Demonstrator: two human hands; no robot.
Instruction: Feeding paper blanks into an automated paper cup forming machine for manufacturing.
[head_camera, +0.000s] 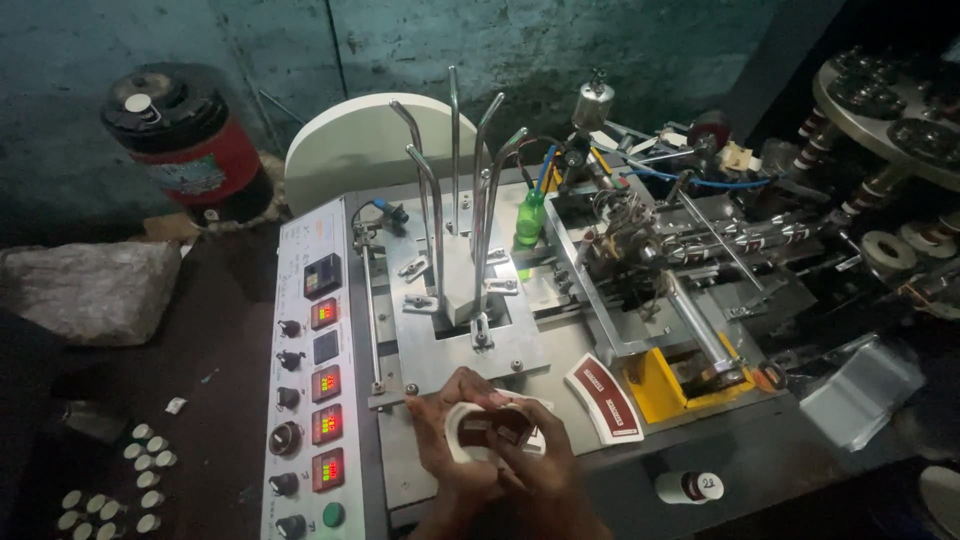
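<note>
Both hands are closed on a small stack of curved, fan-shaped paper cup blanks (487, 428), white with a dark red printed band, held low over the front edge of the grey metal machine deck (560, 365). The left hand (445, 440) cups the stack from the outer side with its fingers wrapped round the white curved edge, while the right hand (545, 460) pinches the near end from above. How many blanks are in the stack cannot be told. Thin card like this is likely light and limp, easy to crease and inclined to slip sheet over sheet, so it looks best taken by the edges with the stack squared up. Just right of the hands, one more curved blank of the same print (603, 398) lies flat on the deck. Beyond the hands stands a feeder frame of five bent steel guide rods (455, 200) over a rectangular slot. To the left runs a white control panel (305, 400) with four red digital readouts and a row of black knobs. One green plastic bottle (529, 220) stands behind the rods, and one small white cylinder (688, 487) lies at the lower right.
</note>
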